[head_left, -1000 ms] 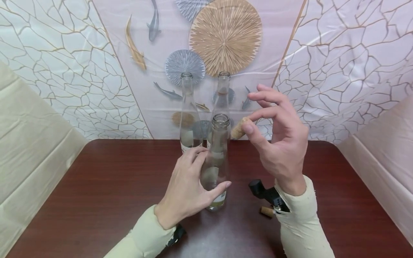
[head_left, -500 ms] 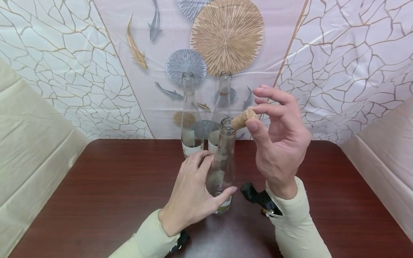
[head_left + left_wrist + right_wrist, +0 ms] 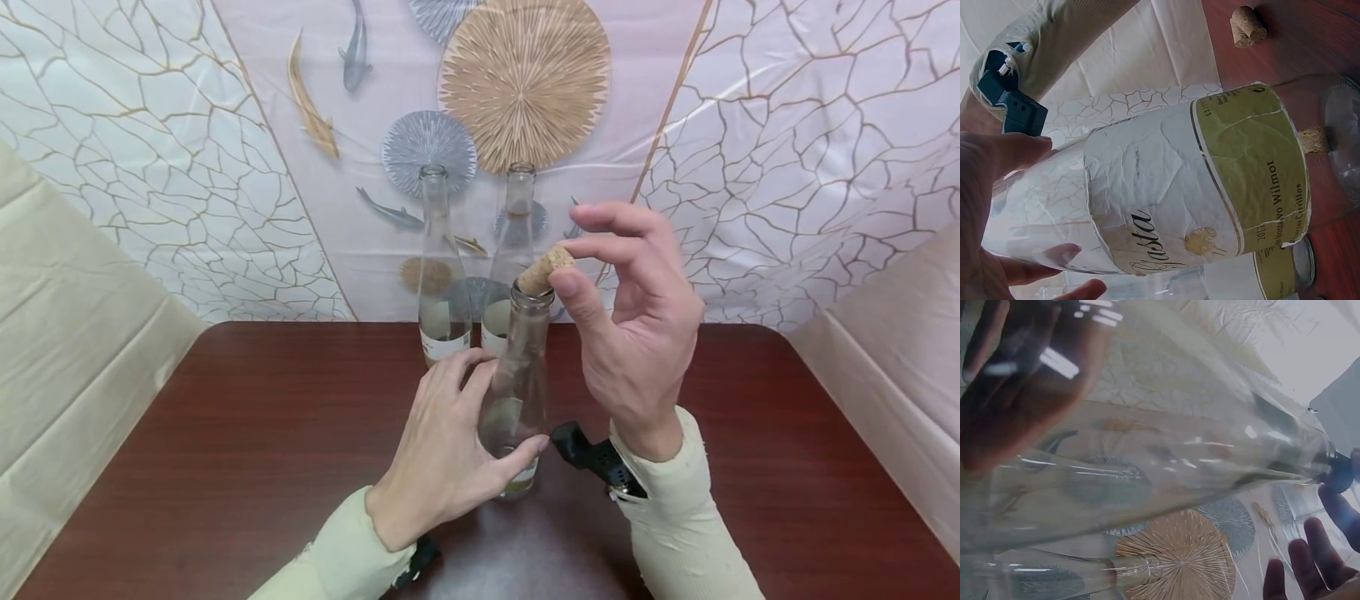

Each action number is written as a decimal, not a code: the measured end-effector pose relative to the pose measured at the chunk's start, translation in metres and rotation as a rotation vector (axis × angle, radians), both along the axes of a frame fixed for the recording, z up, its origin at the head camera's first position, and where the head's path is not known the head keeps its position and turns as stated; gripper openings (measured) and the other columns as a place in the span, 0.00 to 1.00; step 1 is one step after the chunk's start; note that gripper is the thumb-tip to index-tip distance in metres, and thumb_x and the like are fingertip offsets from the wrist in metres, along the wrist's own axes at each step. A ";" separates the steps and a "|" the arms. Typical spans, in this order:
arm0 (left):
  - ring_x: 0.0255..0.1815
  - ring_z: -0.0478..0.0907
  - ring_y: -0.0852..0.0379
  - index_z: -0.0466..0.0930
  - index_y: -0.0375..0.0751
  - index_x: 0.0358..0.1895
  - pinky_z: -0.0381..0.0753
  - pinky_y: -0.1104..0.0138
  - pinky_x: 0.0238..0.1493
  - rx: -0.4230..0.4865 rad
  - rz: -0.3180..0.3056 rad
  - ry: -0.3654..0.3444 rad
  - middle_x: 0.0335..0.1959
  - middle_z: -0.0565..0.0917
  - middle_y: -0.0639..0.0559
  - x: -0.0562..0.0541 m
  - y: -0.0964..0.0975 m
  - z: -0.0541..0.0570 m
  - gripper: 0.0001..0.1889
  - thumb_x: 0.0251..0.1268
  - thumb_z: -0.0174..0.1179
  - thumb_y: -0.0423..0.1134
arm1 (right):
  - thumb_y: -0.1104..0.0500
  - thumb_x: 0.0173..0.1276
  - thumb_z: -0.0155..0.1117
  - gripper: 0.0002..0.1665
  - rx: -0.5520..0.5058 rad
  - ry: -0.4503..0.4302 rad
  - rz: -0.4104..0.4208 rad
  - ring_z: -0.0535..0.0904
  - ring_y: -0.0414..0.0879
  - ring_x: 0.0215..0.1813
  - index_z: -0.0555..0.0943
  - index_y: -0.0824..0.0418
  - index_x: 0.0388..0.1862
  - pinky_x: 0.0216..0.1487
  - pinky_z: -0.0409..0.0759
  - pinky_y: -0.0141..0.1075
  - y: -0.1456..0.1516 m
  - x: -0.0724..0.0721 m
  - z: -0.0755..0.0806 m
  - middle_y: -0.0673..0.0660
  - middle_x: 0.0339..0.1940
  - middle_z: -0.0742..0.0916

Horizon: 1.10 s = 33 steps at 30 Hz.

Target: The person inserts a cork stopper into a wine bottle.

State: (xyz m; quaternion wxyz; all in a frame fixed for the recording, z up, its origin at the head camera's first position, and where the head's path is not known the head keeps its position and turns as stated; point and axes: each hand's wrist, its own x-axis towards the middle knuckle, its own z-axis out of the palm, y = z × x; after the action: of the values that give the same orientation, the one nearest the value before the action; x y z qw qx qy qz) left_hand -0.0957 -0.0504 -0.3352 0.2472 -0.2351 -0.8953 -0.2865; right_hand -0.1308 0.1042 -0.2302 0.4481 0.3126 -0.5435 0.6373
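In the head view my left hand (image 3: 442, 454) grips the lower body of a clear glass wine bottle (image 3: 525, 375), thumb and fingers spread around it. My right hand (image 3: 637, 325) pinches a cork (image 3: 546, 270) between thumb and index finger, its other fingers raised. The cork leans, its lower end right at the bottle's mouth. From the left wrist, the bottle's white and olive label (image 3: 1154, 187) shows. Against the light, the right wrist view has the dark cork (image 3: 1337, 472) at the mouth.
Behind the held bottle stand two more clear bottles, one left (image 3: 444, 283) and one right (image 3: 517, 233). Loose corks (image 3: 1247, 26) lie on the red-brown table (image 3: 285, 433). A patterned cloth (image 3: 637, 108) hangs behind the table. Each wrist wears a black camera (image 3: 592, 458).
My right hand has brought the cork leftward onto the bottle's mouth. The held bottle first shifted slightly right with my left hand, then stayed there.
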 end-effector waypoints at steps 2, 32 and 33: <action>0.65 0.72 0.50 0.79 0.48 0.56 0.71 0.51 0.68 0.001 -0.003 -0.001 0.61 0.76 0.52 0.000 0.000 0.000 0.35 0.47 0.75 0.64 | 0.44 0.61 0.77 0.36 0.020 -0.005 0.002 0.78 0.57 0.57 0.82 0.81 0.34 0.64 0.77 0.42 0.001 0.000 0.000 0.59 0.49 0.86; 0.67 0.70 0.48 0.78 0.48 0.54 0.69 0.49 0.69 -0.023 -0.007 0.029 0.63 0.74 0.49 -0.001 -0.002 0.002 0.36 0.44 0.76 0.63 | 0.45 0.68 0.70 0.31 0.170 -0.034 -0.015 0.74 0.54 0.57 0.86 0.77 0.41 0.62 0.74 0.39 -0.003 0.001 -0.002 0.54 0.52 0.81; 0.67 0.70 0.48 0.78 0.48 0.54 0.69 0.49 0.69 -0.024 -0.007 0.029 0.63 0.74 0.49 -0.001 -0.002 0.001 0.36 0.44 0.76 0.63 | 0.46 0.69 0.70 0.31 0.168 -0.037 -0.007 0.74 0.54 0.57 0.86 0.78 0.41 0.63 0.74 0.39 -0.003 0.001 -0.002 0.54 0.51 0.80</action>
State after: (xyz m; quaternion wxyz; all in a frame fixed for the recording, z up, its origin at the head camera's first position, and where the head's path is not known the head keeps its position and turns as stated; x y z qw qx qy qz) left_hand -0.0966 -0.0522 -0.3338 0.2565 -0.2452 -0.8941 -0.2732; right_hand -0.1299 0.1012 -0.2324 0.4127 0.3354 -0.6041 0.5935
